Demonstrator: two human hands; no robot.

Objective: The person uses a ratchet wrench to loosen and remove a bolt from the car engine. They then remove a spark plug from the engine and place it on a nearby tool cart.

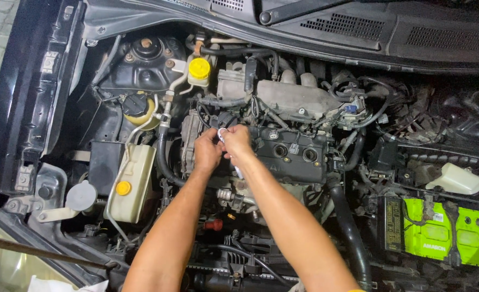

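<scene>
I look down into an open car engine bay. My left hand (207, 151) and my right hand (237, 141) meet over the left end of the dark engine cover (293, 157). Both pinch a small white part (221, 134) between their fingertips, just above the cover. Two round plug wells (295, 153) show in the cover to the right of my hands. What lies under my palms is hidden.
A yellow-capped reservoir (199, 69) sits at the back, a cream coolant tank with a yellow cap (131, 181) at the left. A green-topped battery (440, 232) is at the right. A thick black hose (348, 227) runs down beside my right forearm.
</scene>
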